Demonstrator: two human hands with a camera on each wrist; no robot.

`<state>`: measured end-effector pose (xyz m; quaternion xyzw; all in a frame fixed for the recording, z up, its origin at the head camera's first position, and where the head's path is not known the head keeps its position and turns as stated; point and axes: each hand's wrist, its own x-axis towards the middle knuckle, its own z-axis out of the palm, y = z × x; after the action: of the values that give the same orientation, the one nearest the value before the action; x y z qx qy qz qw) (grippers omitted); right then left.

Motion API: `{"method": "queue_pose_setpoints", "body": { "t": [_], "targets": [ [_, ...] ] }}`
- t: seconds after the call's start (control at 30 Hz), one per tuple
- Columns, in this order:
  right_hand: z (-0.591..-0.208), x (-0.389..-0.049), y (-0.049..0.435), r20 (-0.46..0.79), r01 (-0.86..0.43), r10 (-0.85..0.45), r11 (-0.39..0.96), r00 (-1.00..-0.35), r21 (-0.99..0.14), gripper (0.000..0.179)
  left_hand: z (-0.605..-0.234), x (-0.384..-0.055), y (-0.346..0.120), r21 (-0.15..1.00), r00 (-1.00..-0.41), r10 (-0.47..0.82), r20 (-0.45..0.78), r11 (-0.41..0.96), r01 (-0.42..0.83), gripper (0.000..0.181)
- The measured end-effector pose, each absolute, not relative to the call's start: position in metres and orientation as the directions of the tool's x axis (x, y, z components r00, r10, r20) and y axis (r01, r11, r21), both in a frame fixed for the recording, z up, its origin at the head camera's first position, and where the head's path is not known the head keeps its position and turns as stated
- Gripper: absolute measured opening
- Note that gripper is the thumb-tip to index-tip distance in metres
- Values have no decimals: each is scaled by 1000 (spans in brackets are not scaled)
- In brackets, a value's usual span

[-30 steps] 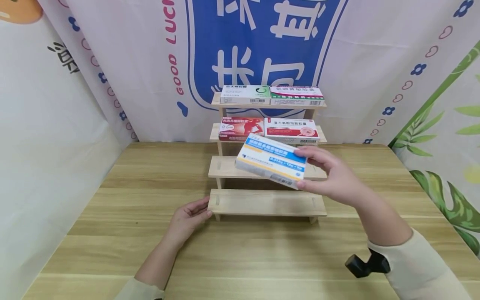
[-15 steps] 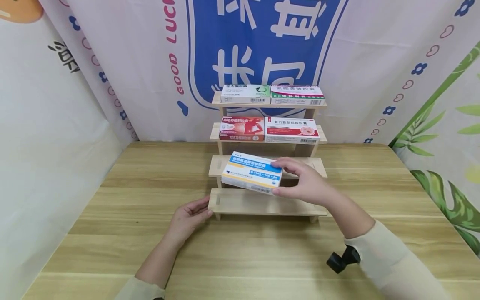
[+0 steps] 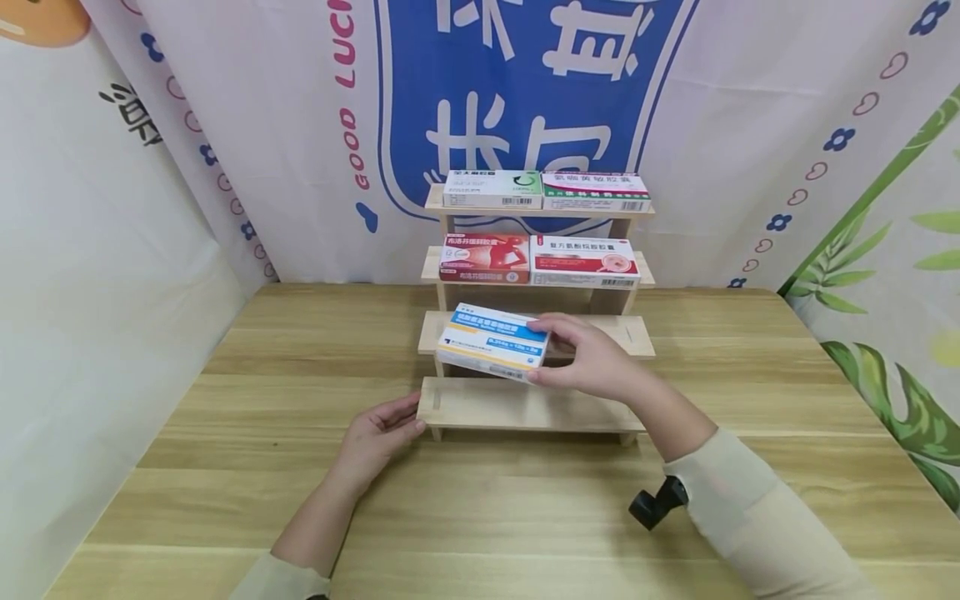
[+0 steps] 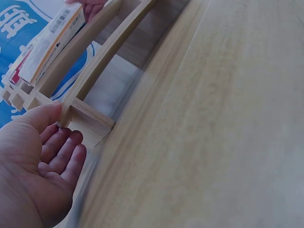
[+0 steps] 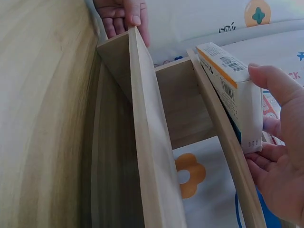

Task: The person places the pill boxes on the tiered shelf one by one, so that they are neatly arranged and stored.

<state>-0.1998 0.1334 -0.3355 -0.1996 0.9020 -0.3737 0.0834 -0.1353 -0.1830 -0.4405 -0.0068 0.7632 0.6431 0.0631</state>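
Note:
A white medicine box (image 3: 491, 340) with blue and yellow bands is in my right hand (image 3: 592, 357), which grips its right end between thumb and fingers. The box lies at a slight tilt over the left half of the second-lowest step of a wooden tiered display rack (image 3: 517, 404). In the right wrist view, the box (image 5: 227, 76) is right along that step's board. My left hand (image 3: 375, 437) holds the left end of the lowest step. Thumb and curled fingers pinch the board's corner (image 4: 71, 102) in the left wrist view.
On the third step sit a red medicine box (image 3: 483, 258) and a white-and-red one (image 3: 583, 260). A white-and-green box (image 3: 491, 189) and a white-and-pink one (image 3: 596, 192) occupy the top step. The rack stands on a wood-grain table (image 3: 262, 467) before a printed curtain (image 3: 735, 150).
My right hand has brought the medicine box left and down, from in front of the third step to the second-lowest one. My left hand has stayed at the rack's end.

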Motion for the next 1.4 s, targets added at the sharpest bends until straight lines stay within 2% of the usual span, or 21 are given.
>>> {"method": "queue_pose_setpoints", "body": {
  "t": [0.23, 0.47, 0.73, 1.4],
  "targets": [
    [-336, -201, 132, 18, -324, -420, 671, -907, -666, 68, -440, -133, -182, 982, -991, 75, -111, 163, -97, 48],
    [-343, -189, 127, 154, -378, -366, 684, -918, -624, 49, -437, -132, -183, 982, -991, 76, -109, 166, -95, 49],
    [-350, -179, 116, 274, -413, -310, 722, -910, -555, 50, -436, -131, -183, 982, -991, 71, -110, 163, -97, 48],
    [-350, -187, 114, 251, -381, -288, 745, -924, -548, 55, -441, -132, -184, 980, -993, 58, -106, 178, -94, 47]
  ]
}}
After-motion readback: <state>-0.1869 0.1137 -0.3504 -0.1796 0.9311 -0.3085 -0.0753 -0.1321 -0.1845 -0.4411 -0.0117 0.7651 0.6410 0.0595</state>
